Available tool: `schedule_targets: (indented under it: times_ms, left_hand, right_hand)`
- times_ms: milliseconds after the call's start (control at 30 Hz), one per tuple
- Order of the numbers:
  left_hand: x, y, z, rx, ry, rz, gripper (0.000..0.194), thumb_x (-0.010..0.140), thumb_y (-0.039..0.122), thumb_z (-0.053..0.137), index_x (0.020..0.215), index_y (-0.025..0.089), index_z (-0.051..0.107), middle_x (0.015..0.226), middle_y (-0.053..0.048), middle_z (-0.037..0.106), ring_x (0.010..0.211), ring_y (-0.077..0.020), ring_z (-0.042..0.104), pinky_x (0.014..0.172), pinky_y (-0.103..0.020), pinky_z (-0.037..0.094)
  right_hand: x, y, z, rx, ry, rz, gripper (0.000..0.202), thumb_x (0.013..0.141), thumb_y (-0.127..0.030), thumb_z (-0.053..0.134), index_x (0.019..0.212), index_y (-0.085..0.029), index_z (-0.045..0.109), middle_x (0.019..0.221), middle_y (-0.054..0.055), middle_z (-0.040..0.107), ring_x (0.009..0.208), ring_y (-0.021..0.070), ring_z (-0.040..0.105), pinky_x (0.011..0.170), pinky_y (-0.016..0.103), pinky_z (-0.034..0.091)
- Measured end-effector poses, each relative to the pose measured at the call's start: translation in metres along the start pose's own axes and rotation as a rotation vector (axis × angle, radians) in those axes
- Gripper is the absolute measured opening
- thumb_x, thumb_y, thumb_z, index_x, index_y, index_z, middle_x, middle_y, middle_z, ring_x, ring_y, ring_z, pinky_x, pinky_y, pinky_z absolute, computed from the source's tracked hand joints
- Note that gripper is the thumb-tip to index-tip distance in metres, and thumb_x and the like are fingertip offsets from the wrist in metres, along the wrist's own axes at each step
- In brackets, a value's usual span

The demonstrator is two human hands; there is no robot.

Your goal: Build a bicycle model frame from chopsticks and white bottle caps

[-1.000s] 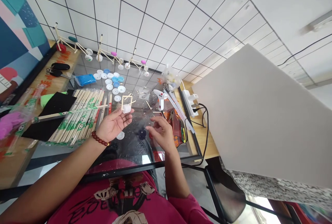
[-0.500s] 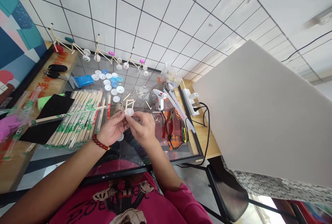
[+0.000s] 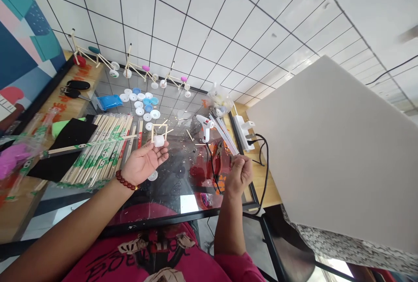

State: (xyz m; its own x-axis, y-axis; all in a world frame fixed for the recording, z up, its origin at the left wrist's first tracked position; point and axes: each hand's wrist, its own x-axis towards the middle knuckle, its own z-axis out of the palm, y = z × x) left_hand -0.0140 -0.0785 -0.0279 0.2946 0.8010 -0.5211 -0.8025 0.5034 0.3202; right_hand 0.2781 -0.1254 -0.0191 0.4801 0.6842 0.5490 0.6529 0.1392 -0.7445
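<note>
My left hand (image 3: 146,160), with a red bead bracelet at the wrist, pinches a small frame of wooden sticks (image 3: 160,125) with a white cap-like piece (image 3: 159,141) at its lower end. The frame stands up above the fingertips over the glass tabletop. My right hand (image 3: 240,174) is closed at the table's right side, beside the red-handled pliers (image 3: 218,160) and near the ends of the clear glue sticks (image 3: 228,138). What its fingers hold, if anything, is hidden. A white hot glue gun (image 3: 205,127) stands on the glass between both hands, farther back.
Wrapped chopsticks (image 3: 101,153) and black sheets (image 3: 62,149) lie at the left. White and blue caps (image 3: 139,111) sit behind them. Several stick models with cap wheels (image 3: 170,75) line the wall. A power strip (image 3: 242,131) with black cables is at the right edge; stick scraps litter the glass.
My right hand has let go of the stick frame and moved right to the table's side, covering where the utility knife lay. My left hand keeps the frame, which is now turned.
</note>
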Motion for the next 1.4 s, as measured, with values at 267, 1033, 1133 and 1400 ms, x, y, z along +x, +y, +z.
schedule_targets:
  times_ms: [267,1033,1133,1400]
  left_hand:
    - [0.001,0.003,0.001,0.078,-0.013,0.038,0.013,0.093,0.019,0.066,0.095,0.011,0.076,0.088,-0.012,0.077,0.082,-0.0189,0.072,0.077,-0.032,0.064]
    - [-0.003,0.025,-0.005,0.55,-0.05,0.526,0.044,0.062,0.047,0.101,0.091,0.025,0.076,0.1,-0.005,0.084,0.099,-0.025,0.079,0.092,-0.038,0.062]
    - [0.001,0.033,-0.003,0.519,-0.003,0.579,0.046,0.06,0.044,0.103,0.091,0.025,0.076,0.1,-0.004,0.084,0.1,-0.0245,0.079,0.096,-0.04,0.062]
    - [0.007,0.034,0.016,0.632,-0.102,0.501,0.048,0.064,0.043,0.101,0.097,0.02,0.076,0.095,-0.008,0.083,0.078,-0.0177,0.072,0.072,-0.03,0.058]
  right_hand:
    - [-0.017,-0.006,0.015,-0.045,-0.476,-0.198,0.028,0.106,-0.035,0.052,0.091,-0.022,0.072,0.085,0.005,0.075,0.077,0.0187,0.069,0.07,0.03,0.052]
    - [-0.01,-0.054,0.079,0.785,-0.41,0.537,0.021,0.078,-0.042,0.083,0.078,-0.021,0.079,0.063,-0.002,0.068,0.058,0.0126,0.055,0.056,0.026,0.043]
    - [0.012,-0.032,0.049,0.732,-0.052,0.49,0.022,0.072,-0.041,0.087,0.079,-0.022,0.078,0.068,-0.002,0.071,0.062,0.0129,0.057,0.062,0.029,0.047]
    - [0.003,-0.046,0.072,0.629,-0.624,0.369,0.045,0.081,-0.035,0.084,0.124,-0.027,0.073,0.105,0.003,0.08,0.067,0.012,0.062,0.063,0.026,0.052]
